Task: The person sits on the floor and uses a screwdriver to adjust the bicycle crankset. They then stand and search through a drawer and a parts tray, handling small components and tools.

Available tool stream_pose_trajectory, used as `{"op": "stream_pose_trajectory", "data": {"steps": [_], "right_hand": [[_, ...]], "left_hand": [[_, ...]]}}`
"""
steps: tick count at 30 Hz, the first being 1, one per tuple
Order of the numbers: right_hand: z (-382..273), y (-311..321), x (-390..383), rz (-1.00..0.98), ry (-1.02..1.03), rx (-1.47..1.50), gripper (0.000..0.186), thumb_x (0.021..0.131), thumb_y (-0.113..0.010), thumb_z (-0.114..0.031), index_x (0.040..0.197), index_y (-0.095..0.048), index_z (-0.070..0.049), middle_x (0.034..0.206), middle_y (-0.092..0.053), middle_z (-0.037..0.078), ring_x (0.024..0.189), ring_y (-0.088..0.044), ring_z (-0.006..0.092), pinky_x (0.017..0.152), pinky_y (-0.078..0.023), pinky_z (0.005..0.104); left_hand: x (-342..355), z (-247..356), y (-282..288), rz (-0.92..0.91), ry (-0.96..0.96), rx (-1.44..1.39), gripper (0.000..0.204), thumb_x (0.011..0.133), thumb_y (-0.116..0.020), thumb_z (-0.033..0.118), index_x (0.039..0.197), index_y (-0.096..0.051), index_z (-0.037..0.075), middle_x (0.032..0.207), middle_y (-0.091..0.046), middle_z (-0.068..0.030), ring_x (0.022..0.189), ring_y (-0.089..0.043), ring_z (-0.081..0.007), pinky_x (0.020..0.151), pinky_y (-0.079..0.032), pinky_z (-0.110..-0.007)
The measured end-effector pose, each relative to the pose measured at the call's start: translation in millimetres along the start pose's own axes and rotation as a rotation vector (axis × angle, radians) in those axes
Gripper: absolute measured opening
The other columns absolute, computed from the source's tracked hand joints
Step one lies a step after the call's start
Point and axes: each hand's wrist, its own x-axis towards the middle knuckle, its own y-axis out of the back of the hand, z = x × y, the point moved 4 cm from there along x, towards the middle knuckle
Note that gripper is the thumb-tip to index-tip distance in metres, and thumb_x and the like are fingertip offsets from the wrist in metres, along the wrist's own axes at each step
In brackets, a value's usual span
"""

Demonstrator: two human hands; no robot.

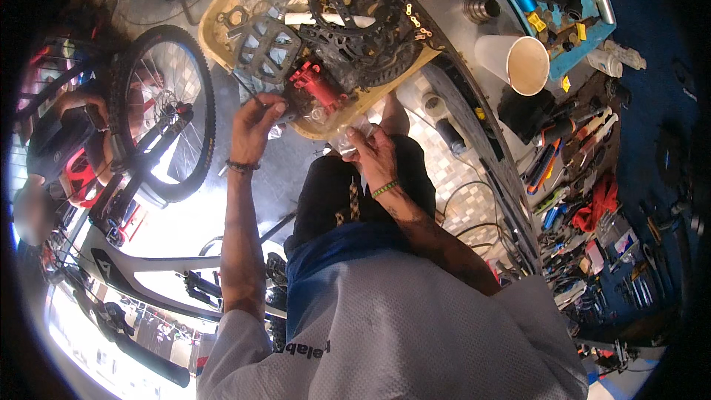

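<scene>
My left hand (254,127) is closed at the near left edge of a worn yellow tray (212,30). Its thumb and fingers pinch a thin dark rod, whose exact kind I cannot make out. At the tray's near edge, my right hand (372,155) is closed on a crumpled clear plastic bag (345,141); any contents are hidden. Inside the tray lie a black flat pedal (266,48), a red hub (317,85), black chainrings (385,70) and a white tube (299,19). Short gold chain pieces (413,21) rest near its right side.
A bench with a white cup (523,65), a metal cup (481,9), a blue tray (589,59) and many scattered tools runs along the right. On the left stand a bike wheel (205,115) and a white bike frame (133,263). Another person (55,133) is beyond the wheel.
</scene>
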Motion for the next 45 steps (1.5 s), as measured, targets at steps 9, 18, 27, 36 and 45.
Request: {"op": "stream_pose_trajectory", "data": {"steps": [9,18,27,36,45], "right_hand": [[-115.9,-54.9,-14.2,-0.277,0.503,-0.408,0.030,0.103,-0.079,-0.023,0.117,-0.066,0.000,0.106,-0.074,0.006,0.090,-0.071,0.0109,0.077,-0.058,0.0248],[-168.5,-67.9,30.8,0.113,1.027,-0.755,0.043,0.092,-0.088,-0.025,0.122,-0.069,-0.002,0.105,-0.073,0.009,0.087,-0.071,0.0224,0.079,-0.058,0.0373],[-125.4,-41.8,10.5,0.012,0.968,-1.163,0.039,0.090,-0.087,-0.035,0.115,-0.073,-0.009,0.100,-0.073,0.005,0.097,-0.071,0.0288,0.090,-0.046,0.0446],[-111.0,-40.5,22.1,0.069,0.879,-0.960,0.034,0.085,-0.087,-0.014,0.115,-0.075,-0.004,0.095,-0.071,0.009,0.076,-0.073,0.0203,0.071,-0.060,0.0347],[-178.6,-33.5,31.7,-0.245,0.629,-0.330,0.029,0.104,-0.077,-0.014,0.121,-0.074,0.009,0.099,-0.081,0.014,0.087,-0.078,0.0178,0.084,-0.066,0.0303]], "left_hand": [[0.2,-3.0,-1.5,-0.013,-0.059,-0.045,0.014,0.106,-0.074,0.013,0.115,-0.075,0.004,0.112,-0.074,-0.0015,0.100,-0.070,-0.0124,0.083,-0.058,-0.029],[-1.6,-0.8,-3.4,0.039,-0.102,0.014,0.015,0.107,-0.074,0.015,0.115,-0.075,0.003,0.107,-0.074,-0.0014,0.098,-0.070,-0.0123,0.080,-0.059,-0.029],[-2.1,-2.3,-5.9,0.017,-0.126,-0.104,0.017,0.106,-0.075,0.015,0.116,-0.075,0.001,0.109,-0.074,-0.0031,0.098,-0.069,-0.0122,0.077,-0.058,-0.030],[-4.5,3.4,-7.5,0.062,-0.112,-0.089,0.015,0.106,-0.075,0.014,0.114,-0.075,0.001,0.107,-0.075,-0.0025,0.096,-0.068,-0.0118,0.078,-0.058,-0.031],[-4.6,7.1,-9.4,0.085,-0.181,-0.053,0.018,0.106,-0.075,0.014,0.116,-0.075,-0.001,0.102,-0.077,-0.0040,0.090,-0.069,-0.0118,0.076,-0.058,-0.030]]}}
